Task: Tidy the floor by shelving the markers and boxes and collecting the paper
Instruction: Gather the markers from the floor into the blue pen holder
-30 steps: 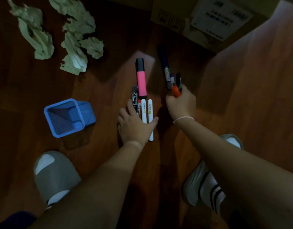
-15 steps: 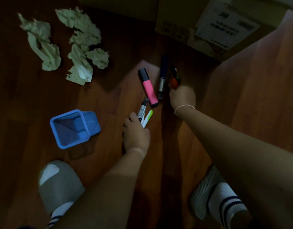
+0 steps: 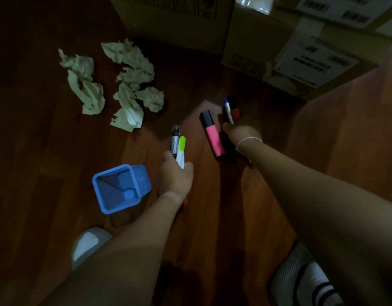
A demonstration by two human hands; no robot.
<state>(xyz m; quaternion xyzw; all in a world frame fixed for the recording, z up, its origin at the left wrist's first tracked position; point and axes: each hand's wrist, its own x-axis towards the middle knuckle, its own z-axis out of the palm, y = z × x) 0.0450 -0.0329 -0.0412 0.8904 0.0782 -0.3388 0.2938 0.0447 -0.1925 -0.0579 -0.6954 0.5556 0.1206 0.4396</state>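
Note:
My left hand (image 3: pixel 176 176) is shut on a bunch of markers (image 3: pixel 178 146), among them a grey one and a white one with a lime cap, lifted off the wooden floor. My right hand (image 3: pixel 243 133) is shut on other markers (image 3: pixel 231 109), blue and orange-red, further back. A pink highlighter (image 3: pixel 212 133) with a black cap lies on the floor between the two hands. Several crumpled papers (image 3: pixel 124 85) lie at the back left. Cardboard boxes (image 3: pixel 256 38) stand along the far side.
A blue mesh pen cup (image 3: pixel 118 187) lies tipped on the floor just left of my left hand. My slippered feet (image 3: pixel 89 244) show at the bottom left and bottom right. The room is dim.
My left hand closed on the markers that lay under it and lifted them toward the cup. My right hand took up the blue marker. The pink highlighter turned and stays on the floor.

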